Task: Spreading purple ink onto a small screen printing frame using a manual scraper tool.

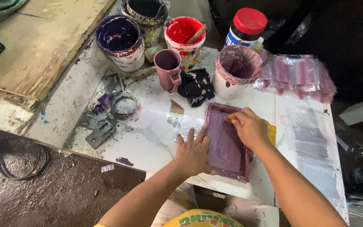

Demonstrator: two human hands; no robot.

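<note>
Pressing flat on the frame's point(227, 141) near-left edge, the left hand point(193, 152) spreads open. The right hand point(250, 128) pinches something orange at the frame's far rim, mostly hidden. Beyond on the surface point(148, 138): black rag point(196, 86), mug point(168, 67), paint buckets point(120, 42).

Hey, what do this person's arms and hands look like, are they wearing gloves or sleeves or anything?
No gloves and no sleeves: both forearms are bare up to the frame's lower edge. The left hand and right hand show no rings, watch or bracelet. Fingernails look short and unpainted. The only clothing in view is a yellow garment with printing at the bottom edge.
</note>
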